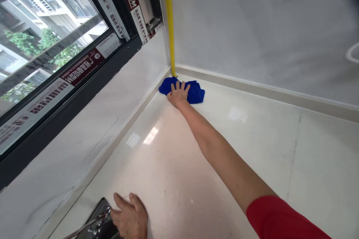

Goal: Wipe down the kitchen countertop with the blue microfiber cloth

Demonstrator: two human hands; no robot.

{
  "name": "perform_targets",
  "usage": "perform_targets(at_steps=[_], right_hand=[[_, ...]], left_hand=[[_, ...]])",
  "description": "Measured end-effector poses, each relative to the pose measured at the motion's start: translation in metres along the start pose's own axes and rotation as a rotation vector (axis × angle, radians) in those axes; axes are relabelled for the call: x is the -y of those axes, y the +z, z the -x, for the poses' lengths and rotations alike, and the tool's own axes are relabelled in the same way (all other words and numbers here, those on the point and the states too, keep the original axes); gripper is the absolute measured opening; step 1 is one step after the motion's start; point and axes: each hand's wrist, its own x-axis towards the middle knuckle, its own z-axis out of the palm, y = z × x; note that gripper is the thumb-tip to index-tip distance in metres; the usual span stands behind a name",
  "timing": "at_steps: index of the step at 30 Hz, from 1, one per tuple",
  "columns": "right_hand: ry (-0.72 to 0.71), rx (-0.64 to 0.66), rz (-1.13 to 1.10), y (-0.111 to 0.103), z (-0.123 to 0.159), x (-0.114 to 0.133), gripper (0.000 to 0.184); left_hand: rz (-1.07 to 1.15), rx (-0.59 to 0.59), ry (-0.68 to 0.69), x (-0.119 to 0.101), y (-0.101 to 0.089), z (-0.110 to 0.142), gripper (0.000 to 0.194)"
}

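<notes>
My right hand (179, 94) reaches far out over the glossy white countertop (174, 164) to its back corner. It presses down on a crumpled blue cloth (196, 92), palm low and fingers spread over the fabric. At the lower left, my left hand (130, 214) rests by the edge of a dark, shiny sink (97, 216). Its visible fingers are bent and apart, with nothing seen between them. A thin metal faucet or hose (84, 227) shows beside it, partly cut off by the frame.
A yellow pipe (169, 18) runs down the wall corner to the counter, just behind the cloth. A raised upstand (252, 91) follows the wall. On the left is a dark window frame (84, 97) with printed protective tape. A white ring-shaped thing (352, 53) shows at the right edge.
</notes>
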Motion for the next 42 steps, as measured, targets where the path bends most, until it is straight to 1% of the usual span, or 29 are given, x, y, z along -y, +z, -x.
perform_targets(at_steps=[3,5,8,10,16,19,21,23,25,27,29,32,37,39,42], right_hand=[[-0.066,0.019,-0.016,0.013,0.020,0.043,0.059],[-0.099,0.031,-0.025,0.018,0.040,0.065,0.061],[-0.162,0.058,-0.043,0.021,0.075,0.086,0.062],[-0.236,0.085,-0.059,0.021,0.098,0.097,0.062],[-0.512,0.206,-0.095,0.026,0.175,0.146,0.064],[-0.675,0.243,-0.116,0.034,0.218,0.172,0.059],[-0.807,0.251,-0.157,0.043,0.243,0.186,0.055],[-0.924,0.263,-0.191,0.052,0.259,0.195,0.052],[-0.997,0.273,-0.196,0.057,0.264,0.195,0.051],[-1.022,0.264,-0.179,0.057,0.259,0.187,0.049],[-1.002,0.244,-0.161,0.051,0.247,0.168,0.049],[-0.866,0.221,-0.148,0.035,0.226,0.130,0.053],[-0.630,0.162,-0.118,0.000,0.202,0.048,0.053],[-0.540,0.132,-0.086,-0.015,0.194,0.009,0.053],[-0.369,0.077,-0.032,-0.041,0.185,-0.055,0.052]], left_hand=[[-0.011,-0.002,0.010,0.002,0.002,0.001,0.074],[-0.019,0.010,0.010,0.003,0.002,0.000,0.074],[-0.020,-0.003,0.022,0.004,0.003,0.000,0.074],[-0.012,-0.020,0.035,0.005,0.004,0.000,0.073],[0.016,-0.052,0.051,0.006,0.005,0.001,0.072],[0.029,-0.060,0.045,0.006,0.005,0.001,0.072],[0.041,-0.078,0.049,0.006,0.005,0.001,0.073],[0.050,-0.095,0.063,0.006,0.005,0.000,0.073],[0.057,-0.104,0.074,0.005,0.006,0.000,0.073],[0.068,-0.113,0.071,0.005,0.007,0.000,0.073],[0.078,-0.120,0.065,0.005,0.008,0.000,0.072],[0.093,-0.112,0.062,0.004,0.009,-0.001,0.073],[0.126,-0.077,0.049,0.002,0.007,0.000,0.074],[0.140,-0.080,0.051,0.001,0.006,0.001,0.074],[0.151,-0.090,0.043,-0.001,0.004,0.002,0.073]])
